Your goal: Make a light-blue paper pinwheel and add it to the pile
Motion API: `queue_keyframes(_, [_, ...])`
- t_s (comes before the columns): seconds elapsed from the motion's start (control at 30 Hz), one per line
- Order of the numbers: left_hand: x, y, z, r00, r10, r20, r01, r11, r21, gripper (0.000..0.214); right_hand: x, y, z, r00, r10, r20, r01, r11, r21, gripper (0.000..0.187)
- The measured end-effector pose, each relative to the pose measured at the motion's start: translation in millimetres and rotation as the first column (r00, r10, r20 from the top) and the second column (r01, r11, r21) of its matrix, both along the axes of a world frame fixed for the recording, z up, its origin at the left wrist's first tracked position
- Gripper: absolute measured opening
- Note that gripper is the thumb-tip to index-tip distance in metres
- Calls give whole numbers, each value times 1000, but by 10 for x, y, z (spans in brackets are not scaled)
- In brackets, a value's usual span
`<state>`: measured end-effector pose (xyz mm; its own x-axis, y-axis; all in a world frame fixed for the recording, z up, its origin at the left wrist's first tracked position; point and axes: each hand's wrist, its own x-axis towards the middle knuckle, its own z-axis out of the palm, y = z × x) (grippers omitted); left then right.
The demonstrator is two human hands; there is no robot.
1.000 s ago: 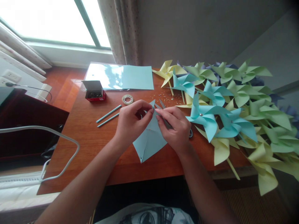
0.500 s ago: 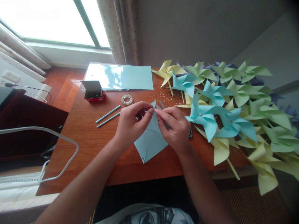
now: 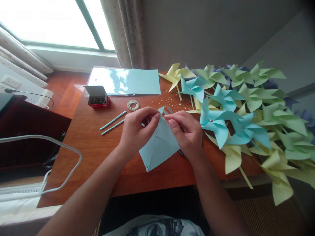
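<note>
A light blue paper square point(image 3: 159, 144) stands corner-down over the table, with slits running in from its corners and a small reddish mark near its middle. My left hand point(image 3: 137, 126) pinches its far corner between thumb and forefinger. Just to the right, my right hand point(image 3: 188, 131) has its thumb and forefinger closed close to that corner; whatever they hold is too small to make out. Scissors point(image 3: 169, 108) lie partly hidden behind the paper and under my right hand, with the blade tips showing.
Two light blue sticks point(image 3: 112, 120), a tape roll point(image 3: 133, 105) and an open red box point(image 3: 98, 101) of small dark pieces lie left. Blue sheets point(image 3: 145, 82) are at the back. Blue, yellow and green paper pinwheels point(image 3: 214, 121) crowd the right. A white cable point(image 3: 80, 157) loops at left.
My right hand has drawn slightly to the right, away from the pinched corner. The paper has shifted a little left, and its right side shows more. My left hand keeps its pinch.
</note>
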<state>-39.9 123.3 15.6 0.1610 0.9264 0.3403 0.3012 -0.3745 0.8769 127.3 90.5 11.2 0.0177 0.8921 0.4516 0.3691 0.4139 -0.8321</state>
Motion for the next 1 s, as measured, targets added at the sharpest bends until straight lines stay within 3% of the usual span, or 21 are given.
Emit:
queue_keyframes(0.17, [0,-12,-15,998,-51,-27,51,999,-18,11,67,43,-4,975,-2,-221,-50,972,-228,15])
queue_keyframes(0.57, [41,-34,37,987,-122,-110,131,988,82,13,47,76,-44,982,24,-186,-60,979,-194,5])
queue_keyframes(1.0, [47,-47,48,986,-166,-19,166,986,-18,12,42,67,-15,986,20,-166,-57,973,-225,7])
